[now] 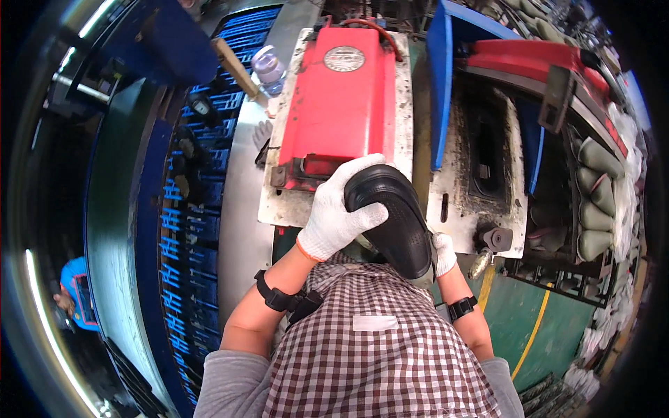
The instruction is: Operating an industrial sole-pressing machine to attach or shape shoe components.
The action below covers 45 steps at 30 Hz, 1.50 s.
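Observation:
A black shoe (394,219) with a rounded end is held up in front of my apron, over the near edge of the red machine. My left hand (339,209), in a white knit glove, is closed round its upper left end, with the thumb lying across the near face. Beside the shoe's lower right end is my right hand (444,253), also gloved in white. Its fingers are curled and partly hidden, and a thin dark line runs by them; what they hold, I cannot make out.
Ahead stands the red machine cover (341,97) on a worn white plate. To the right, another machine's plate (446,184) has a dark shoe-shaped opening; beyond it, a rack holds several grey-green shoe lasts (596,198). A blue-slatted conveyor (171,244) runs at left, near a clear bottle (267,68).

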Tool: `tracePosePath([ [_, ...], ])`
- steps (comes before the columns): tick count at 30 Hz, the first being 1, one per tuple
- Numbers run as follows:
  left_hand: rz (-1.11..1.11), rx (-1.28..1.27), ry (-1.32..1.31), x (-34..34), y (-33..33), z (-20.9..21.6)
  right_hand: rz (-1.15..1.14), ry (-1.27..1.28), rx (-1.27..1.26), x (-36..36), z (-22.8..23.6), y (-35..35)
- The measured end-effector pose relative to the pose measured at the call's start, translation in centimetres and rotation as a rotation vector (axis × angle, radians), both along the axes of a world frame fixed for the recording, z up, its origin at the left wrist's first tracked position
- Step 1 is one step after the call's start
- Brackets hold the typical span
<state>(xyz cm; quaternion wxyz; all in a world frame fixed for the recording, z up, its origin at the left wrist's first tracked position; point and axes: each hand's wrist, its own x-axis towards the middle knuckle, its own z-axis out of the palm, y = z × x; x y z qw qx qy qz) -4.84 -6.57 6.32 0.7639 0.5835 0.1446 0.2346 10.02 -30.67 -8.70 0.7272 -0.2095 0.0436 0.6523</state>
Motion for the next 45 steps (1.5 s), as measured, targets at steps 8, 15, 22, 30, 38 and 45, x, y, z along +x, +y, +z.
tracePosePath([
  [8,0.428,0.228,0.04,-7.7,4.4,-0.1,0.224,-0.032,-0.045,-4.6,3.6,6.7],
  [15,0.405,-0.398,-0.057,-16.1,4.3,-9.8,0.336,-0.206,0.085,-10.3,8.9,17.3],
  [22,0.494,-0.302,-0.076,-22.9,4.3,-10.6,0.689,-1.578,0.125,-15.7,8.9,24.2],
  [30,1.082,-0.855,0.383,-33.2,17.7,-22.7,-0.068,-2.34,-0.269,-12.1,5.1,18.8],
  [38,1.226,-0.197,0.557,-40.8,32.8,-30.0,-0.024,-2.512,-0.474,-11.9,2.4,17.4],
  [45,1.212,0.159,1.273,-42.9,34.2,-32.6,0.006,-2.535,-0.466,-11.8,2.5,17.5],
])
